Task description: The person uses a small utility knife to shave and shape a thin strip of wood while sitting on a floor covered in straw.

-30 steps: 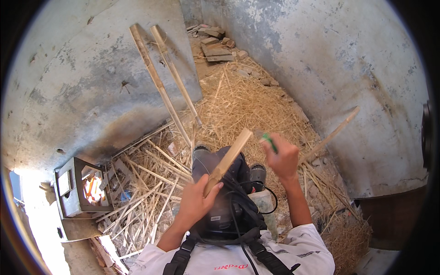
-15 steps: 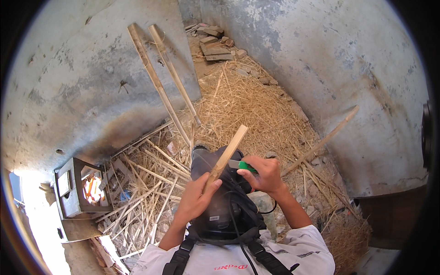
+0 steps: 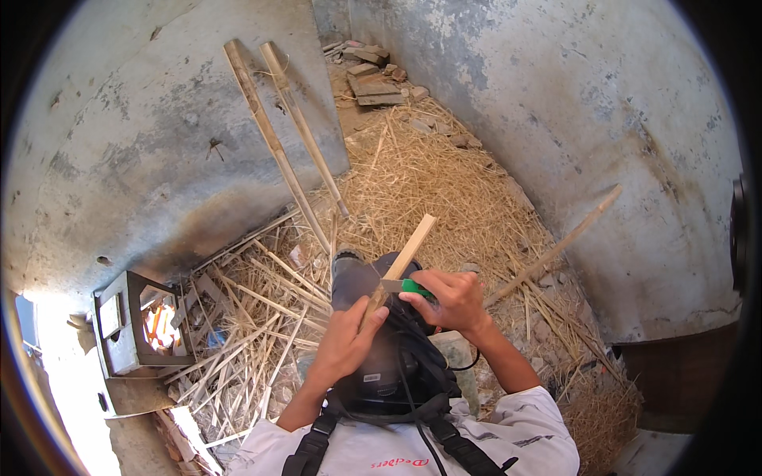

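Observation:
My left hand [image 3: 345,343] is closed around the lower end of a flat, pale strip that looks like split bamboo [image 3: 413,242]. The strip slants up and to the right above my dark-clothed legs. In my right hand [image 3: 452,300] is a knife [image 3: 414,289] with a green handle, its thumb and fingers wrapped round it. The short grey blade points left and lies against the strip, just above my left hand's fingers. My left palm and the strip's bottom end are hidden.
Two long split poles [image 3: 278,143] lean on the left wall. Straw and shavings [image 3: 429,170] cover the floor. A metal box with bright flames inside [image 3: 131,325] stands at the left. Another stick [image 3: 556,244] leans at the right wall; bricks [image 3: 373,83] lie at the back.
My right hand has moved left and slightly down with the knife, bringing the blade farther across the strip. The strip's top end has shifted a little to the right.

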Motion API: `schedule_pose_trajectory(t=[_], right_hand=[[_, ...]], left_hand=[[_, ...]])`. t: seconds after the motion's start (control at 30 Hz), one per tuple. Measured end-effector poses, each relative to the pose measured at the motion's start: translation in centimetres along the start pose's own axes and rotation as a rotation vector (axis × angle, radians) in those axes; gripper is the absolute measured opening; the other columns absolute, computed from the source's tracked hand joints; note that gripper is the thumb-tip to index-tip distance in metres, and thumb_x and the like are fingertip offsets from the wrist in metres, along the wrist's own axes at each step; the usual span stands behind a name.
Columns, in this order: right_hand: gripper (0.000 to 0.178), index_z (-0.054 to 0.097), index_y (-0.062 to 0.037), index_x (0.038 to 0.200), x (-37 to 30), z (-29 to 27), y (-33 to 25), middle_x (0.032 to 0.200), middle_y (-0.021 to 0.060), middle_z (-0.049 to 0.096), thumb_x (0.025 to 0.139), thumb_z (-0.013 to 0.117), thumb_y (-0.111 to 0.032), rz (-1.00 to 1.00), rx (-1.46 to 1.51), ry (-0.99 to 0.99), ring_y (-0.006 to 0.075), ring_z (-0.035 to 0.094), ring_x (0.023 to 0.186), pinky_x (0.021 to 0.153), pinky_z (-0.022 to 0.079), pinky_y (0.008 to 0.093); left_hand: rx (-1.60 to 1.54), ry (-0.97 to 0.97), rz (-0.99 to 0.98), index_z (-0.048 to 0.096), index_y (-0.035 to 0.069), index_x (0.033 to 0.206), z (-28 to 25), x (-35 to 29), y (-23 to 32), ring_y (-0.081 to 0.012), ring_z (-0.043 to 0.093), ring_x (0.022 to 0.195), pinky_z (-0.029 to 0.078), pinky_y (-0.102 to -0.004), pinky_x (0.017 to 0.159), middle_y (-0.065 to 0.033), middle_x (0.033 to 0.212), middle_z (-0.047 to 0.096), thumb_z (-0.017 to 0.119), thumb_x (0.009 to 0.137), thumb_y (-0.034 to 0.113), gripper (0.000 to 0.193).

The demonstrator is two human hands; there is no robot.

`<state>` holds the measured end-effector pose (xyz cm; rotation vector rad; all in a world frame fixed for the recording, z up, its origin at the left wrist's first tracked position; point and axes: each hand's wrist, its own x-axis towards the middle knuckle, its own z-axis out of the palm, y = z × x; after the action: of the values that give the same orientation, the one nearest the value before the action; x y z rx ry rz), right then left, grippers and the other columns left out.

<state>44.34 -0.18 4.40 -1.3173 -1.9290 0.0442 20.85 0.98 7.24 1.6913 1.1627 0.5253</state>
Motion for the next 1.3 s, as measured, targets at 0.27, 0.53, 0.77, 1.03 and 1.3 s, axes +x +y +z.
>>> schedule_pose_trajectory(t=[0.27,0.53,0.77,1.03,1.3], right_hand=[[0.031,0.074,-0.0105,0.093,1.0,-0.7,1.5,0.073,0.0037,0.069,0.092,0.081,-0.041,0.02,-0.083,0.059,0.0215,0.068,0.058,0.051,0.051,0.0345],[0.03,0.075,-0.009,0.095,1.1,-0.2,2.3,0.071,0.0059,0.069,0.094,0.08,-0.038,-0.021,-0.088,0.12,0.0234,0.066,0.056,0.05,0.049,0.0345],[0.037,0.074,-0.001,0.102,1.4,-8.8,12.5,0.074,0.0063,0.067,0.107,0.064,-0.036,0.622,-0.147,0.472,0.015,0.057,0.062,0.06,0.045,0.0367],[0.028,0.07,-0.005,0.107,0.6,-2.6,1.9,0.081,0.0113,0.07,0.103,0.07,-0.032,0.243,0.193,0.015,0.0267,0.069,0.065,0.059,0.052,0.0379],[0.035,0.073,-0.0033,0.105,1.2,-0.6,-0.8,0.088,0.0128,0.075,0.093,0.082,-0.034,0.061,0.166,-0.071,0.0309,0.074,0.07,0.061,0.057,0.0378]], left_hand=[[0.048,0.015,-0.012,0.059,-0.001,0.094,-0.4,-0.2,-0.7,-0.0477,0.058,0.066,0.041,-0.0489,0.06,-0.0253,0.069,0.058,0.058,0.108,0.041,0.044],[0.047,-0.02,-0.042,0.059,-0.001,0.095,-0.9,-0.1,-0.5,-0.0423,0.056,0.064,0.041,-0.0474,0.061,-0.0241,0.07,0.058,0.057,0.108,0.044,0.046],[-0.017,-0.119,-0.148,0.06,-0.001,0.1,-1.8,-3.0,-4.8,-0.0297,0.054,0.071,0.042,-0.0441,0.068,-0.0177,0.075,0.056,0.053,0.11,0.043,0.047],[-0.246,-0.123,-0.044,0.056,0.006,0.089,-2.1,-0.4,-4.0,-0.0097,0.04,0.063,0.033,-0.0297,0.058,0.0034,0.07,0.043,0.045,0.114,0.044,0.047],[-0.067,-0.09,0.03,0.059,0.0,0.1,-1.4,-0.1,-1.2,-0.0392,0.06,0.07,0.043,-0.0468,0.065,-0.0204,0.073,0.062,0.041,0.114,0.04,0.046]])
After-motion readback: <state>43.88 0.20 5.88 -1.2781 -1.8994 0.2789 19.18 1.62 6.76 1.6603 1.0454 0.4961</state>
